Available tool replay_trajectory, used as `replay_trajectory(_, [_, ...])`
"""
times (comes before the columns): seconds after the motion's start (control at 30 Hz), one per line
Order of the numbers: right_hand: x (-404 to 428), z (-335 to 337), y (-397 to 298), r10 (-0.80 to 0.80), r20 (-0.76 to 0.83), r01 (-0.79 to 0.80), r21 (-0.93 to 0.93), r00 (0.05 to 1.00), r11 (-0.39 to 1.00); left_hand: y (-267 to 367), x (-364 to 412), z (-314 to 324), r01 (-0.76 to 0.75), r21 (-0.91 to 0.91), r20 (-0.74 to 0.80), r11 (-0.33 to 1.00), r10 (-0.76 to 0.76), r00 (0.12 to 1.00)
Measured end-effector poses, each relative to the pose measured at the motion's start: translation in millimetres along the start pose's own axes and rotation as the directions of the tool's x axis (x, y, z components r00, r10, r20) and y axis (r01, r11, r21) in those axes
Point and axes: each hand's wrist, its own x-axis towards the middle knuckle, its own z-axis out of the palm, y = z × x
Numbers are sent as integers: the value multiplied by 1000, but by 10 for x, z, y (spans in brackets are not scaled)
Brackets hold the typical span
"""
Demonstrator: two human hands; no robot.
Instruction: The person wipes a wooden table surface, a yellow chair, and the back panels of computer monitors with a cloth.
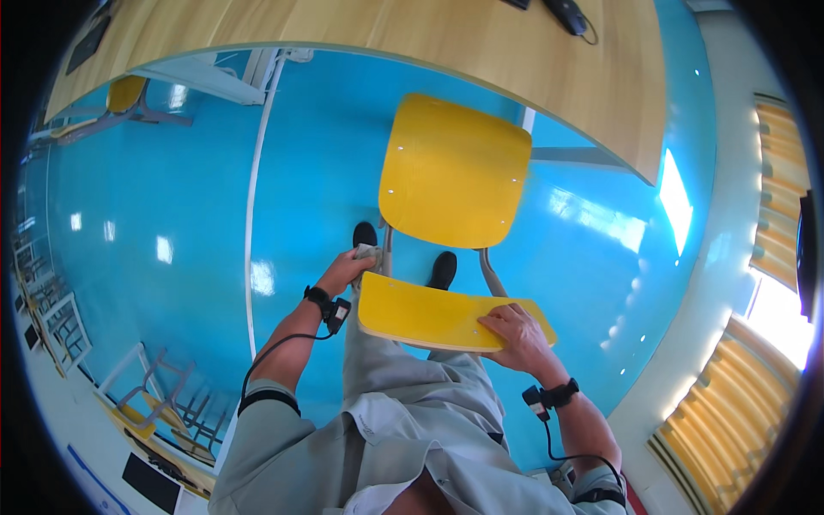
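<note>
A chair with a yellow seat (456, 170) and a yellow backrest (421, 309) stands before me, its backrest nearest my body. My right hand (520, 336) grips the right part of the backrest, fingers over its front face. A crumpled greyish cloth (368, 255) is held in my left hand (346, 270), beside the backrest's left end. The cloth is close to the chair's grey metal frame (387, 251); whether they touch I cannot tell. My dark shoes show on the floor on either side of the left frame post.
A wood-topped desk (386, 29) spans the far side, with a black corded device (566, 14) on it. Stacked chairs (154, 399) rest on another desk at lower left. A white line (255, 174) crosses the blue floor. Yellow curtains (734, 399) hang along the right wall.
</note>
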Motion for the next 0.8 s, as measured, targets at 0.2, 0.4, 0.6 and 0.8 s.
replay_trajectory(0.2, [-77, 65, 48, -34, -62, 36, 23, 997, 999, -37, -647, 147, -105, 36, 48, 994, 103, 994])
replay_trajectory(0.4, [-106, 162, 105, -101, -131, 103, 3, 986, 995, -154, -1578, 244, 1, -188, -35, 982, -7, 999])
replay_trajectory(0.6, [-227, 267, 103, -203, -205, 218, 54, 957, 974, 236, -2674, 820, -205, -190, -167, 960, 174, 970])
replay_trajectory(0.8, [-604, 47, -290, -345, -380, 457, 258, 858, 851, 655, -2746, 1915, -430, -255, -35, 866, 436, 899])
